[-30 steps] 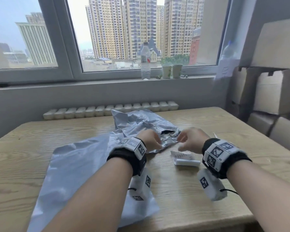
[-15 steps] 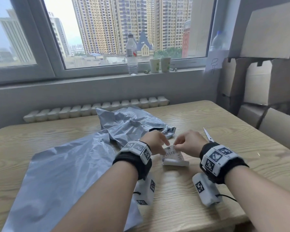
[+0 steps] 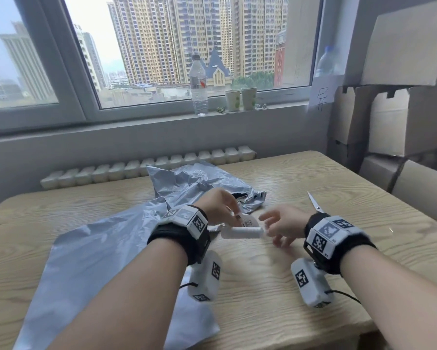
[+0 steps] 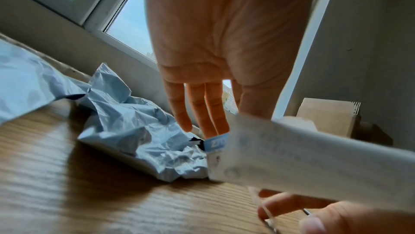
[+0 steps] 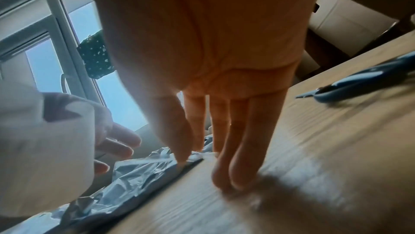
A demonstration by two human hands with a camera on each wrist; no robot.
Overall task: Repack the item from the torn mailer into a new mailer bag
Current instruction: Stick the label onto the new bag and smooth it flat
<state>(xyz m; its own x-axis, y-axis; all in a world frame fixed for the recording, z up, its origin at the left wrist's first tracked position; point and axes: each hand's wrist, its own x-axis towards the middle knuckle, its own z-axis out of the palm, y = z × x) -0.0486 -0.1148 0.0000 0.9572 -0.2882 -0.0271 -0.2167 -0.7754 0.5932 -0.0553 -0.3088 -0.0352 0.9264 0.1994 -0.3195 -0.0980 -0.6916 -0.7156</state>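
A small white packet with a barcode label (image 3: 240, 233) hangs just above the wooden table (image 3: 275, 306). My left hand (image 3: 233, 214) pinches its top edge; in the left wrist view the packet (image 4: 303, 159) is a blurred white slab in front of that hand (image 4: 209, 122). Just off the packet's right end, my right hand (image 3: 270, 228) has its fingers spread and holds nothing; its fingertips (image 5: 224, 181) reach down to the table. The crumpled torn grey mailer (image 3: 187, 183) lies just behind both hands. A flat grey new mailer (image 3: 91, 251) lies under my left forearm.
Scissors (image 3: 314, 202) lie on the table beyond my right wrist. Stacked cardboard boxes (image 3: 401, 117) stand off the table's right side. On the windowsill at the back are a water bottle (image 3: 198, 87) and two paper cups (image 3: 241, 98).
Both hands came back from the torn mailer to the white packet. The left hand has lifted the packet off the table; the right hand has let go of it and spread its fingers.
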